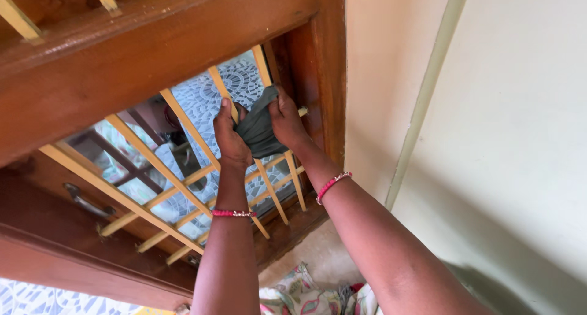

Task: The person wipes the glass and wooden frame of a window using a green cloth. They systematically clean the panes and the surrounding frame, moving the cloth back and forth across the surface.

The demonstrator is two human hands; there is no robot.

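Note:
A dark grey cloth is bunched between both hands and pressed against the yellow window bars near the right side of a wooden window frame. My left hand grips the cloth's left end and wraps around a bar. Gripping the cloth's right end is my right hand, close to the frame's inner edge. Both wrists wear pink bead bracelets. Patterned frosted glass shows behind the bars.
A thick wooden crossbeam spans above the hands. A cream wall with a pale pipe stands to the right. Floral fabric lies at the bottom. A metal handle sits on the lower wooden panel.

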